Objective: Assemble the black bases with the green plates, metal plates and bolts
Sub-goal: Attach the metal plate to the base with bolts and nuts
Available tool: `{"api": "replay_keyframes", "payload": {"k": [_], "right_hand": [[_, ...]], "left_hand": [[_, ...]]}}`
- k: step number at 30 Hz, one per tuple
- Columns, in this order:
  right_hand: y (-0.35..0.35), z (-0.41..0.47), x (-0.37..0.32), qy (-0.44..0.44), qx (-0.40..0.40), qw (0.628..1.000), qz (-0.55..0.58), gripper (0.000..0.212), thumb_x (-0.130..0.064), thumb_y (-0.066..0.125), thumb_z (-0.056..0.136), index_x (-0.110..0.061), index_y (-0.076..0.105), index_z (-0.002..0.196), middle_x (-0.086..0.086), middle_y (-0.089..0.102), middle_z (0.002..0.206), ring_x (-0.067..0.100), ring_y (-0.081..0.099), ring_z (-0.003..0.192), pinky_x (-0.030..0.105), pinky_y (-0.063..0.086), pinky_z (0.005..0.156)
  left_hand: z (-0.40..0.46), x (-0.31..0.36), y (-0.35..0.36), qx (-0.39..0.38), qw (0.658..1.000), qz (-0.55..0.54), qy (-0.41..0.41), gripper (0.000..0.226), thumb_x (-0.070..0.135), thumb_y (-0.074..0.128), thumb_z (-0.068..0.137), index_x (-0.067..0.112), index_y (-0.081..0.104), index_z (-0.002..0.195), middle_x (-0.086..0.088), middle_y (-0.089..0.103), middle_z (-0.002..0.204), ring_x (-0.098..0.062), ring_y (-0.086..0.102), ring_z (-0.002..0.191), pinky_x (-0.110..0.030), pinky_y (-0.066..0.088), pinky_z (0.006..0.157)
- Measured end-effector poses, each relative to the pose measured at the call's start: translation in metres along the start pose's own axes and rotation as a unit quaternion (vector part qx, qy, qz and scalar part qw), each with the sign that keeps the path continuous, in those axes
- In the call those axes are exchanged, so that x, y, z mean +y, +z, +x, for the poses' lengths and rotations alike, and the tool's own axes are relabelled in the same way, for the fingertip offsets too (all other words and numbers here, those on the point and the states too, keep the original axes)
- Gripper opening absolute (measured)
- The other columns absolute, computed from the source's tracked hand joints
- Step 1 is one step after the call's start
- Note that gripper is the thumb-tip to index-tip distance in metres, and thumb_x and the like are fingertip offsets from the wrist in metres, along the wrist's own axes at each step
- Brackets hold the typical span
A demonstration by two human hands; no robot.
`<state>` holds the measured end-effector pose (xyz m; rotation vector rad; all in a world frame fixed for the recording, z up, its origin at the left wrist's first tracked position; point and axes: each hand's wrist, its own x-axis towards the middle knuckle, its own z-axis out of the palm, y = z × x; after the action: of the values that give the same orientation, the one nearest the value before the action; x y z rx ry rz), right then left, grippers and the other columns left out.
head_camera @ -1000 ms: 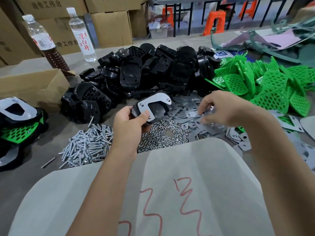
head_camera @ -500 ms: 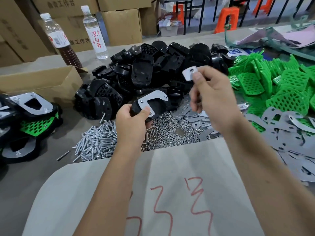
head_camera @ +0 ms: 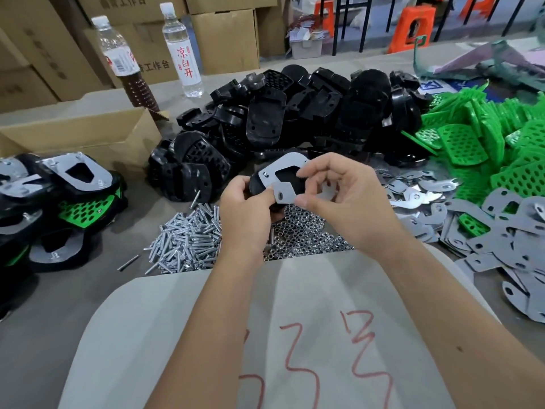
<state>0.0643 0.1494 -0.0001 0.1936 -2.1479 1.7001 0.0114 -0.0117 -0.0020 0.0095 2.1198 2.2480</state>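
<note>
Here the left hand (head_camera: 244,208) gripped a black base (head_camera: 290,184) above the desk's near-middle nut pile (head_camera: 303,237), while the right hand (head_camera: 339,196) pinched a small metal plate (head_camera: 284,193) against it; aligning holes for a bolt seemingly came next.

Glossy moulded black plastic bases (head_camera: 298,113) heaped beside matt perforated green plastic plates (head_camera: 463,144), dull grey sheet-metal plates (head_camera: 501,231), shiny steel bolts (head_camera: 185,240), brown corrugated cardboard box (head_camera: 97,140).

A workshop assembly bench: heaps of black bases (head_camera: 309,113), bolts (head_camera: 188,237), metal plates (head_camera: 501,231), stacked cartons (head_camera: 224,36) behind.
</note>
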Motion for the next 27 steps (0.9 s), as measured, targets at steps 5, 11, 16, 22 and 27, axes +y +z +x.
{"api": "replay_keyframes", "payload": {"k": [5, 11, 16, 22, 27], "right_hand": [[-0.002, 0.000, 0.003, 0.015, -0.014, 0.998, -0.051, 0.016, -0.010, 0.087, 0.083, -0.021, 0.077, 0.090, -0.001, 0.067, 0.080, 0.040, 0.062, 0.075, 0.059, 0.057, 0.066], [-0.002, 0.000, -0.003, 0.006, 0.003, 0.997, -0.072, 0.014, -0.002, 0.086, 0.083, -0.012, 0.079, 0.091, -0.003, 0.064, 0.090, 0.023, 0.064, 0.078, 0.043, 0.057, 0.067], [0.001, 0.000, -0.011, 0.016, 0.013, 0.997, -0.075, 0.015, 0.000, 0.084, 0.085, -0.014, 0.081, 0.090, -0.009, 0.058, 0.094, 0.012, 0.062, 0.075, 0.016, 0.051, 0.058], [0.004, -0.002, -0.017, 0.036, 0.029, 0.994, -0.096, 0.014, 0.001, 0.084, 0.085, -0.012, 0.081, 0.089, -0.006, 0.054, 0.098, 0.013, 0.066, 0.077, 0.014, 0.054, 0.059], [0.003, 0.000, -0.020, 0.063, 0.067, 0.991, -0.095, 0.025, -0.007, 0.089, 0.080, -0.022, 0.076, 0.095, -0.003, 0.060, 0.098, 0.027, 0.071, 0.080, 0.033, 0.060, 0.061]], "left_hand": [[-0.003, 0.004, -0.002, -0.021, 1.000, 0.011, -0.001, 0.006, 0.006, 0.065, 0.096, 0.006, 0.069, 0.100, -0.010, 0.078, 0.093, -0.013, 0.069, 0.072, -0.026, 0.056, 0.058], [-0.004, 0.006, -0.002, -0.033, 0.999, -0.005, -0.008, 0.005, 0.006, 0.064, 0.097, 0.007, 0.069, 0.096, -0.003, 0.074, 0.084, -0.011, 0.065, 0.068, -0.026, 0.055, 0.056], [-0.004, 0.008, -0.004, -0.048, 0.998, -0.032, -0.026, 0.005, 0.006, 0.064, 0.095, 0.001, 0.065, 0.096, -0.005, 0.074, 0.086, -0.011, 0.067, 0.068, -0.027, 0.057, 0.059], [-0.004, 0.011, -0.007, -0.067, 0.996, -0.053, -0.037, 0.008, 0.004, 0.063, 0.092, 0.010, 0.064, 0.088, -0.006, 0.075, 0.085, -0.018, 0.069, 0.072, -0.030, 0.057, 0.060], [-0.003, 0.012, -0.008, -0.080, 0.993, -0.063, -0.056, 0.018, 0.005, 0.063, 0.096, 0.012, 0.064, 0.079, -0.008, 0.075, 0.088, -0.022, 0.071, 0.079, -0.031, 0.059, 0.061]]}}
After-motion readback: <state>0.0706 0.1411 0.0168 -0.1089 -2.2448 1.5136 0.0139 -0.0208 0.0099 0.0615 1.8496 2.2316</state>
